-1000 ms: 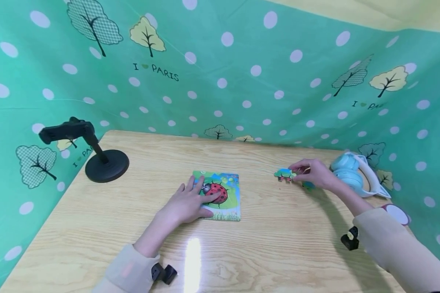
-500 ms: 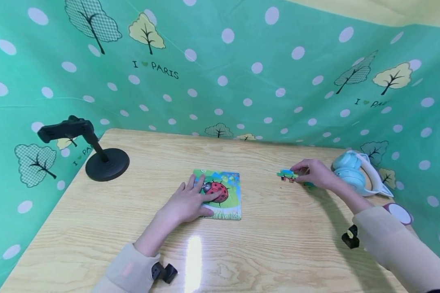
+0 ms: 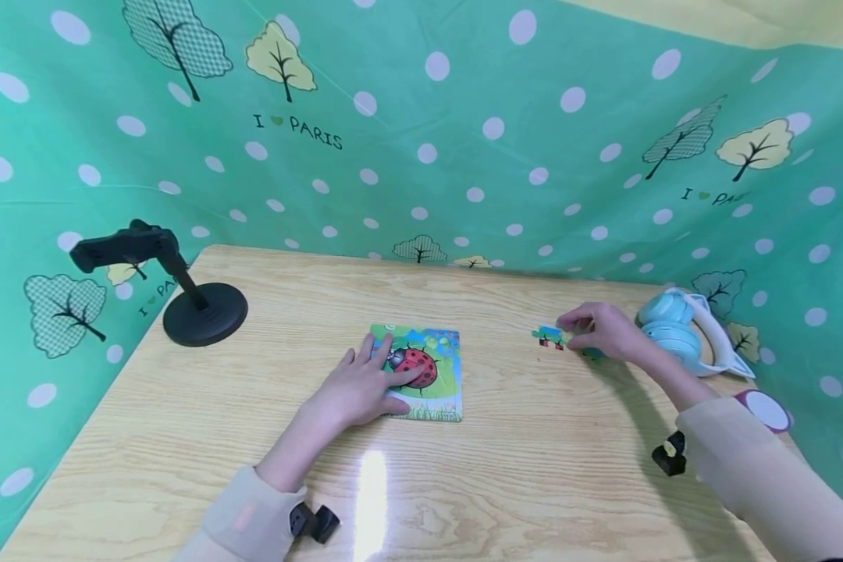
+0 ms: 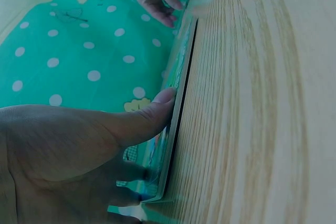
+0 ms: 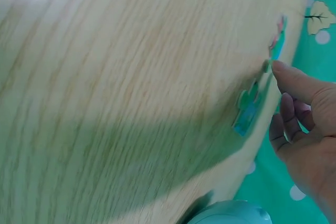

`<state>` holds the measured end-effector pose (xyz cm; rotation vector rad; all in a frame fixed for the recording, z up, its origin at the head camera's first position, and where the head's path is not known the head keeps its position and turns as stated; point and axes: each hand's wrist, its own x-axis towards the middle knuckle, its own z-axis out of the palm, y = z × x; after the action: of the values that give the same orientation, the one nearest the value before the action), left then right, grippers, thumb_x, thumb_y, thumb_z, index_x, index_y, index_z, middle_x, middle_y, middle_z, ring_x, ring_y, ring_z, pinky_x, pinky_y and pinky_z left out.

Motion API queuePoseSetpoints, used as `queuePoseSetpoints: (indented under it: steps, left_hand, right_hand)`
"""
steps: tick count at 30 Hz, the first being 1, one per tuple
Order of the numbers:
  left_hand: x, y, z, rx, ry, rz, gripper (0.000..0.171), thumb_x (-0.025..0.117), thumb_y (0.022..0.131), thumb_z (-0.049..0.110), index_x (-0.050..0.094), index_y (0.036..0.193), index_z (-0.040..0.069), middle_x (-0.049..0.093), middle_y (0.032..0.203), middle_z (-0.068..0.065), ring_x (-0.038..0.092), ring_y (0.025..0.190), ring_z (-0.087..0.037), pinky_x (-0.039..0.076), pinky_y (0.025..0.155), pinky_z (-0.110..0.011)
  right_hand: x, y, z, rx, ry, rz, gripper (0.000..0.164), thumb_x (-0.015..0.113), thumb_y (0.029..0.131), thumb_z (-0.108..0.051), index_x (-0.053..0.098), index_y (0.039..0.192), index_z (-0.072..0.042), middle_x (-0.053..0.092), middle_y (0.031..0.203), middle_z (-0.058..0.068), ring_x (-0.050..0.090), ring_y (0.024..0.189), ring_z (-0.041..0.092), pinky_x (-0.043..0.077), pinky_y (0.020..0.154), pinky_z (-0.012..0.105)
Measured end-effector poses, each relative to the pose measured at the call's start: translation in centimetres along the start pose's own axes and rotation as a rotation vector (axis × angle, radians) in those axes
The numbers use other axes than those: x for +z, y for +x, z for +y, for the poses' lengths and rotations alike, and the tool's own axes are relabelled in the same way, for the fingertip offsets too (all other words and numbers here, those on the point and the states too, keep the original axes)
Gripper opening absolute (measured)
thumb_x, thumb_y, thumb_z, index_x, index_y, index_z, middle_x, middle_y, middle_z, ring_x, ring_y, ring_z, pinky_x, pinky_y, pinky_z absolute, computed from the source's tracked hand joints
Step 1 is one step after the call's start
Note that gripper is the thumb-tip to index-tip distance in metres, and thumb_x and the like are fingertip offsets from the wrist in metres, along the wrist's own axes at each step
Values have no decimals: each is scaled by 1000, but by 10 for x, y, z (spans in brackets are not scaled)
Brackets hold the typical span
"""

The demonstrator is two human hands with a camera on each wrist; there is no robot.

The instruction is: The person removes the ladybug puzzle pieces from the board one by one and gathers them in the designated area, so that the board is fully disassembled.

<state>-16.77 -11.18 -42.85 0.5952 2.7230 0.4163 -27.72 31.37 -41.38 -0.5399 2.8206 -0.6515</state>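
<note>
The left hand lies with spread fingers on a square ladybug puzzle board, its thumb along the lower edge. In the left wrist view the thumb presses on the board's near side. Farther right, the right hand pinches the right end of a small blue, green and red puzzle piece between thumb and fingers, close over the table. Another green and blue puzzle piece lies on the table under that hand, mostly hidden by it in the head view.
Light blue cat-ear headphones lie at the right edge of the wooden table, with a round white and dark pink object nearer. A black stand is at the back left. A green polka-dot curtain hangs behind.
The head view has shifted slightly. The puzzle piece at the right hand has turned a little and sits slightly farther right. The left hand stays on the board.
</note>
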Motion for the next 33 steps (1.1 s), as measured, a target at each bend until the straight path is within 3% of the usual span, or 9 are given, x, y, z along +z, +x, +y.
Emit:
queuePoseSetpoints:
  steps: [5, 9, 17, 23, 33]
  left_hand:
    - [1, 0, 0, 3, -2, 5, 62, 68, 94, 47, 49, 152, 38, 14, 172, -23, 9, 159, -51, 23, 125, -69]
    - [1, 1, 1, 8, 1, 9, 62, 69, 94, 47, 50, 152, 37, 16, 171, -24, 10, 158, -51, 24, 124, -69]
    - [0, 0, 1, 10, 1, 14, 62, 69, 94, 47, 51, 152, 36, 16, 171, -24, 11, 158, -52, 24, 124, -69]
    - [-1, 0, 1, 10, 7, 13, 62, 68, 94, 48, 50, 152, 37, 15, 171, -25, 11, 158, -52, 24, 124, -69]
    - [-1, 0, 1, 6, -2, 17, 61, 69, 94, 47, 51, 151, 36, 15, 171, -24, 11, 158, -52, 25, 123, -69]
  right_hand:
    - [-2, 0, -12, 39, 64, 64, 42, 74, 93, -8, 67, 135, -3, 72, 119, 18, 65, 103, 28, 55, 79, 20]
    - [1, 0, -27, 53, 152, 157, 40, 71, 98, -17, 66, 136, -7, 72, 124, 18, 63, 103, 20, 52, 81, 14]
    - [19, 8, -67, 39, 357, 340, 36, 70, 99, -25, 70, 131, -8, 73, 115, 16, 63, 93, 4, 52, 81, 8]
    - [35, 17, -103, 31, 510, 363, 37, 72, 98, -20, 69, 131, -5, 71, 118, 18, 62, 98, 5, 52, 85, 9]
    - [63, 37, -158, -43, 626, 355, 36, 73, 95, -12, 70, 130, -8, 73, 116, 15, 65, 102, 16, 56, 91, 18]
